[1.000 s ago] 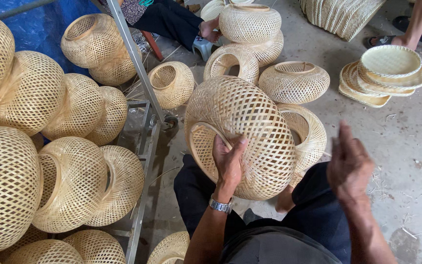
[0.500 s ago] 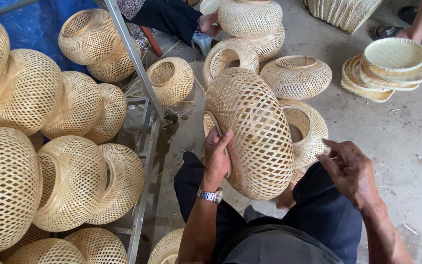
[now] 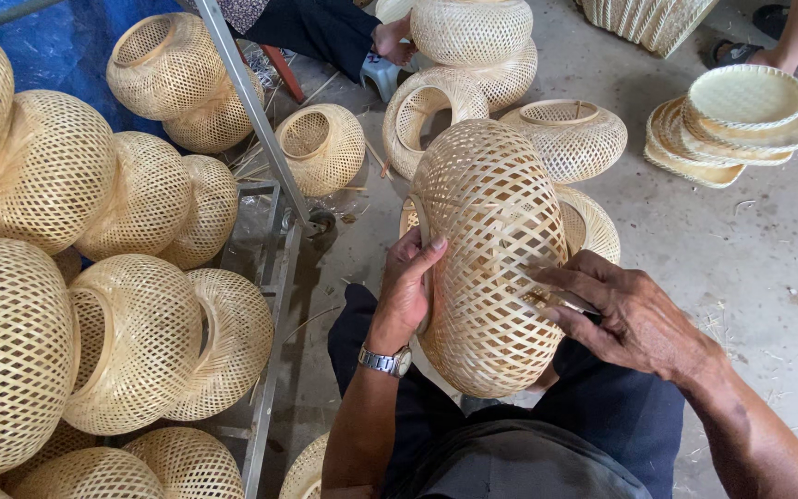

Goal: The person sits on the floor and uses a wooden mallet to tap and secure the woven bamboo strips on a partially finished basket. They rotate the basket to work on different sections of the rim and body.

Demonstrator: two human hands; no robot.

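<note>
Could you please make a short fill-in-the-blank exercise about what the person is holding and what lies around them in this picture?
1. Both hands hold a woven bamboo lampshade that stands on its ____.
2. The left hand wears a metal ____ on the wrist.
3. The right hand rests its fingers on the lampshade's ____ side.
4. The stack of shallow woven trays lies on the ____.

Missing words: edge; watch; right; floor
</note>
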